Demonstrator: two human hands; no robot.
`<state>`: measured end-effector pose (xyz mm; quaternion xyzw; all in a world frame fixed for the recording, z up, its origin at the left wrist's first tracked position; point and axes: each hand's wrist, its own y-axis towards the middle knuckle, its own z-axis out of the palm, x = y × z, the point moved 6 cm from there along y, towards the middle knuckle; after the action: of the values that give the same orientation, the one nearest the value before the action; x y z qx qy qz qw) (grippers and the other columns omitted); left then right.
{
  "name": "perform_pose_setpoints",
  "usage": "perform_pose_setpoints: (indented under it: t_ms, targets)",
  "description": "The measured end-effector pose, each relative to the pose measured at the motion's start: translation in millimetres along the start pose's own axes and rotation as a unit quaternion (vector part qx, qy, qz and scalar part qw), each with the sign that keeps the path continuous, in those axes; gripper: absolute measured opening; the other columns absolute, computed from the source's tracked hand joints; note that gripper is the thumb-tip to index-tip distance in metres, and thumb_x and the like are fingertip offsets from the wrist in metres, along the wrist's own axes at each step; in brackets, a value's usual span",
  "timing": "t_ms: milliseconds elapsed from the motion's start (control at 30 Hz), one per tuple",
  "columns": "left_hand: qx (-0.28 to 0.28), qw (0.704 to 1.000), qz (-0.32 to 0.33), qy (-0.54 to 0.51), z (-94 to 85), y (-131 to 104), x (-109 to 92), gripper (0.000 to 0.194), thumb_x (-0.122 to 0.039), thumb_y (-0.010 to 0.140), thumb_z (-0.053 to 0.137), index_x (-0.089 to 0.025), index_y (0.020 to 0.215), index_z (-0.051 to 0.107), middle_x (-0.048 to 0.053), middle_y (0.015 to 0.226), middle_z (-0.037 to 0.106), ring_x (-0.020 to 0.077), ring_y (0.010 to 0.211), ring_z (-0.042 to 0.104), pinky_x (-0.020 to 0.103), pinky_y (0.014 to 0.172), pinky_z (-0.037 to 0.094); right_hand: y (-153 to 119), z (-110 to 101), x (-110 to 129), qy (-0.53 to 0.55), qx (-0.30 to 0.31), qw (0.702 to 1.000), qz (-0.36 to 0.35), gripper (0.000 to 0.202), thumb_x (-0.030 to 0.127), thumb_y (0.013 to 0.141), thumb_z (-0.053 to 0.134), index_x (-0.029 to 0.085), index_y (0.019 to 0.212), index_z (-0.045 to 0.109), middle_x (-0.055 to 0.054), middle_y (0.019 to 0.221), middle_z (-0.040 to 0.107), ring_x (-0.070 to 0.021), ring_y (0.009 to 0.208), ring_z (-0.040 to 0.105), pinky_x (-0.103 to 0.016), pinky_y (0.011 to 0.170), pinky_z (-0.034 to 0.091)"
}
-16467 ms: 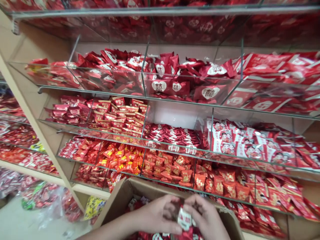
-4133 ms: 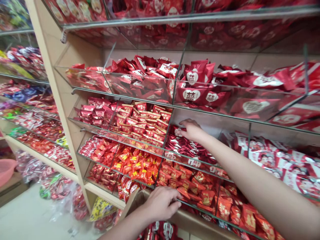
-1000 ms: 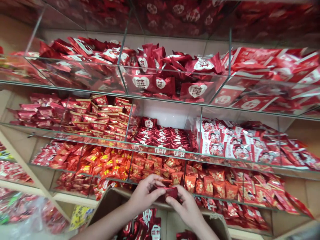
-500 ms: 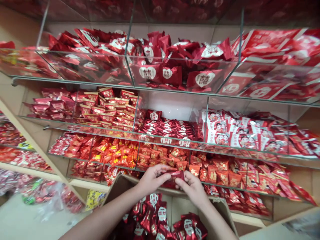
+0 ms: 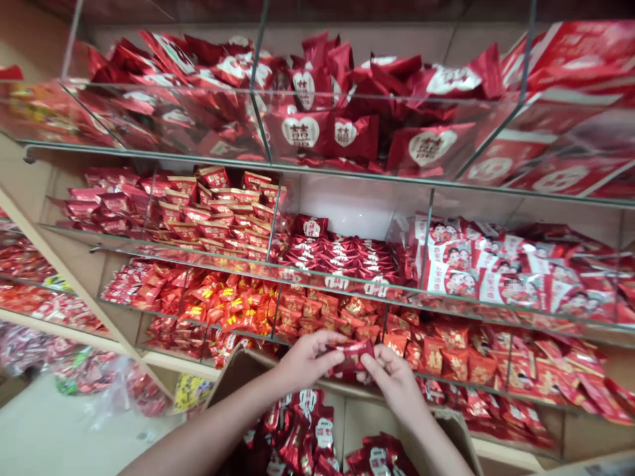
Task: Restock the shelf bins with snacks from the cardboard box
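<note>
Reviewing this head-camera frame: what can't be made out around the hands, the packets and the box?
- Small red packets held by the left hand and right hand: count and print hidden by fingers.
- Cardboard box: bottom cut off by the frame's lower edge.
- Print on one white-and-red packet: blurred.
- Top shelf packets: smeared by glass glare.

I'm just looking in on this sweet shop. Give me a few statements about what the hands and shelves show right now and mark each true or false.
1. Both hands, left hand and right hand, hold one dark red packet. True.
2. The cardboard box below them holds nothing. False: red packets lie in it.
3. The shelf dividers are clear panes. True.
4. The packet is blue. False: it is dark red.
</note>
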<state>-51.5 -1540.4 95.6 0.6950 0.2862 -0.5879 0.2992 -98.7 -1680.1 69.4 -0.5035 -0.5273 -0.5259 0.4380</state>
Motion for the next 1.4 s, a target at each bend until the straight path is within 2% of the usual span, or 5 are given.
perform_pose_setpoints:
  t_ms: [400,633,900,1200,1400]
  targets:
    - [0.026,0.997,-0.036,-0.060,0.6,-3.5,1.0,0.037,-0.037,0.068,0.065,-0.013,0.094,0.055,0.003,0.078,0.062,0.0125,0.066,0.060,0.024,0.061,0.045,-14.9,0.5,5.2,-0.159,-0.036,0.972,-0.168,0.020,0.026,0.076,0.052,0.023,0.092,0.065,-0.008,0.103,0.063,-0.0218,0.097,0.057,-0.034,0.086,0.045]
    - [-0.066,0.993,0.091,0.025,-5.1,-6.6,-9.8,0.041,-0.021,0.069,0.065,-0.017,0.107,0.052,0.006,0.102,0.056,0.0179,0.093,0.054,0.033,0.084,0.042,-2.5,-5.6,1.5,-0.036,-0.077,0.996,-0.025,0.042,0.041,0.079,0.050,0.019,0.114,0.050,-0.010,0.104,0.063,-0.0186,0.083,0.061,-0.033,0.074,0.048]
    - [-0.019,0.998,0.043,-0.031,1.4,0.1,-8.9,0.045,-0.020,0.072,0.061,-0.016,0.113,0.044,0.003,0.087,0.056,0.0132,0.079,0.054,0.029,0.075,0.043,1.9,0.5,-2.6,0.022,-0.030,0.999,-0.013,0.029,0.036,0.071,0.062,0.017,0.092,0.054,-0.007,0.082,0.066,-0.0170,0.075,0.061,-0.028,0.066,0.046]
    - [-0.058,0.995,0.076,-0.040,-4.6,-8.0,-11.8,0.052,-0.013,0.067,0.064,-0.019,0.113,0.040,0.002,0.093,0.052,0.0131,0.085,0.053,0.028,0.078,0.042,-8.0,6.9,3.0,-0.135,0.001,0.987,-0.083,0.018,0.036,0.076,0.055,0.018,0.071,0.055,-0.004,0.075,0.061,-0.0172,0.072,0.058,-0.027,0.064,0.047]
    - [-0.018,0.990,0.130,0.043,6.5,-15.0,-10.5,0.056,-0.011,0.068,0.061,-0.019,0.119,0.036,0.003,0.089,0.056,0.0139,0.081,0.055,0.028,0.075,0.045,-11.0,9.8,20.1,-0.172,-0.024,0.972,-0.156,0.045,0.031,0.071,0.062,0.023,0.113,0.051,-0.008,0.104,0.061,-0.0198,0.089,0.059,-0.030,0.075,0.050]
